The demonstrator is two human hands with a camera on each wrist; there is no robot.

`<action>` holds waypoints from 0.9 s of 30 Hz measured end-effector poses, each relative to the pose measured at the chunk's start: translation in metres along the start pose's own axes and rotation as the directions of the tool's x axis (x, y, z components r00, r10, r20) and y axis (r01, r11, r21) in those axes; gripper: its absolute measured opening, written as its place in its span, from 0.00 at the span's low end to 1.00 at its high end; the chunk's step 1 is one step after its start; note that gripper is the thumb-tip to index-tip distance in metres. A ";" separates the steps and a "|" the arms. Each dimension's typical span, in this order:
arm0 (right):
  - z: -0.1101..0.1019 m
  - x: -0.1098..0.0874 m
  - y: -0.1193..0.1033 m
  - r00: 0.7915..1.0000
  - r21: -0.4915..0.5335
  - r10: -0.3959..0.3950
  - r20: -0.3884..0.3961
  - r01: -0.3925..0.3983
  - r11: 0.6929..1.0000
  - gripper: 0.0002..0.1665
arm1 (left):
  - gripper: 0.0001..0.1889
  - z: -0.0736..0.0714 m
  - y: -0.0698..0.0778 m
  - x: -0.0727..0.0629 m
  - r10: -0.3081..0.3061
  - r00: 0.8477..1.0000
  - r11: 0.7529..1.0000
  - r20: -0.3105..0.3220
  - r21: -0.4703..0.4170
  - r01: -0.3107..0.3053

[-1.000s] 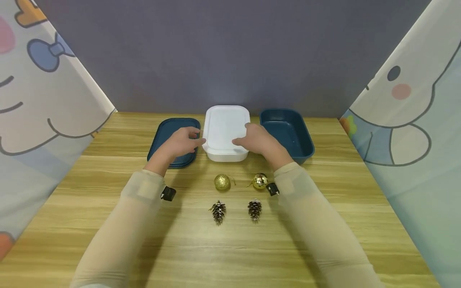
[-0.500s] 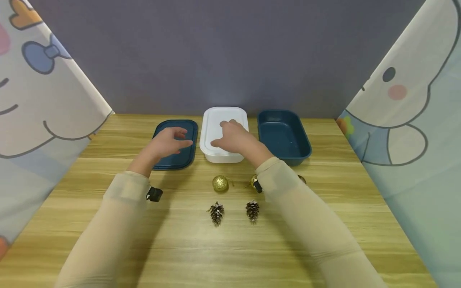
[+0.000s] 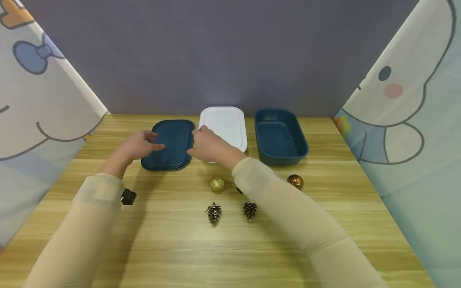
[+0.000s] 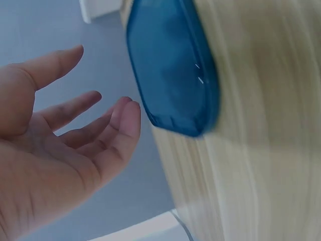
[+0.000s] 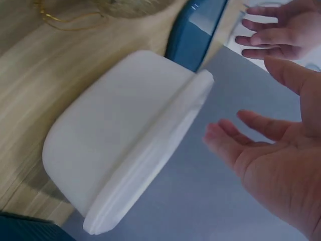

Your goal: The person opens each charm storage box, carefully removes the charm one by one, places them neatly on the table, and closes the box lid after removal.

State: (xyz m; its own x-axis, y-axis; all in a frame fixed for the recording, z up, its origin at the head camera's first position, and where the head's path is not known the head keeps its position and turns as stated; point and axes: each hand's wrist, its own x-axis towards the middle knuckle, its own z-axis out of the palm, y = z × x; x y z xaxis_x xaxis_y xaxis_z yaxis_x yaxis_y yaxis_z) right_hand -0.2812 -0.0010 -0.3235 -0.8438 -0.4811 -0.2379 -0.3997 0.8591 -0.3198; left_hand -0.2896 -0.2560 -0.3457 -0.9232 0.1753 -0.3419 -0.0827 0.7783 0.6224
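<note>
My left hand (image 3: 138,145) hovers at the left edge of a dark blue lid (image 3: 174,140), thumb and fingers spread and holding nothing. The lid lies flat on the wooden table. Above the front left part of a white lidded box (image 3: 228,124) is my right hand (image 3: 212,148), its fingers loosely bent. In the right wrist view a gap separates that hand (image 5: 281,160) from the white box (image 5: 115,125), whose lid sits on top. A dark blue open container (image 3: 277,136) stands right of the white box, with nothing visible inside.
In front of the boxes lie a glittery gold ball (image 3: 217,184) and a copper-coloured ball (image 3: 295,181). Two pine cones, one left (image 3: 214,214) and one right (image 3: 250,211), lie nearer. A grey wall (image 3: 223,56) rises behind the table, with printed cloth (image 3: 403,120) at the sides.
Both hands have moved left: the left from beside the white box to the blue lid's far edge, the right across the box. My right forearm now covers the shiny gold ball; the copper-coloured ball shows.
</note>
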 end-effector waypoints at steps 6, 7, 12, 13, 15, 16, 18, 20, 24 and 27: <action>0.018 0.005 -0.008 0.982 -0.238 -0.178 0.068 0.189 0.953 0.44 | 0.40 -0.009 -0.026 -0.002 -0.035 0.999 0.997 -0.005 0.068 0.036; 0.020 0.005 -0.009 0.976 -0.275 -0.204 0.081 0.219 0.936 0.43 | 0.41 -0.010 -0.030 -0.002 -0.040 0.999 0.997 -0.005 0.073 0.040; 0.030 0.006 -0.019 0.956 -0.318 -0.255 0.143 0.288 0.903 0.42 | 0.42 -0.012 -0.043 -0.004 -0.054 0.999 0.995 0.001 0.084 0.054; 0.032 0.006 -0.021 0.955 -0.305 -0.253 0.158 0.291 0.907 0.42 | 0.42 -0.012 -0.045 -0.005 -0.055 0.998 0.995 -0.001 0.086 0.055; 0.038 0.008 -0.024 0.952 -0.276 -0.239 0.192 0.286 0.918 0.42 | 0.43 -0.011 -0.049 -0.005 -0.066 0.998 0.993 0.001 0.099 0.065; 0.041 0.008 -0.025 0.950 -0.259 -0.229 0.211 0.280 0.924 0.42 | 0.44 -0.011 -0.051 -0.005 -0.071 0.997 0.992 0.002 0.104 0.070; 0.047 0.010 -0.027 0.948 -0.213 -0.201 0.246 0.255 0.943 0.42 | 0.46 -0.011 -0.054 -0.006 -0.084 0.996 0.989 0.006 0.122 0.083; 0.052 0.012 -0.028 0.946 -0.172 -0.151 0.286 0.206 0.963 0.43 | 0.48 -0.009 -0.058 -0.005 -0.095 0.995 0.986 0.022 0.142 0.091; 0.057 0.013 -0.030 0.933 -0.176 -0.067 0.353 0.136 0.975 0.45 | 0.48 -0.005 -0.064 -0.002 -0.102 0.994 0.983 0.044 0.157 0.094; 0.060 0.013 -0.031 0.928 -0.212 -0.047 0.369 0.133 0.968 0.45 | 0.47 -0.002 -0.066 0.001 -0.109 0.992 0.989 0.070 0.106 0.101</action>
State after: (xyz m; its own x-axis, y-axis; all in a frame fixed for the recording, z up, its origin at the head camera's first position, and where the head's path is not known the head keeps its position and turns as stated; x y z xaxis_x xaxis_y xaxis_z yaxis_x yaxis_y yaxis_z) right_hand -0.2582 -0.0437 -0.3714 -0.6322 -0.5515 -0.5443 -0.5755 0.8045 -0.1466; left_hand -0.2857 -0.3089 -0.3857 -0.8805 0.1313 -0.4555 -0.1351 0.8516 0.5066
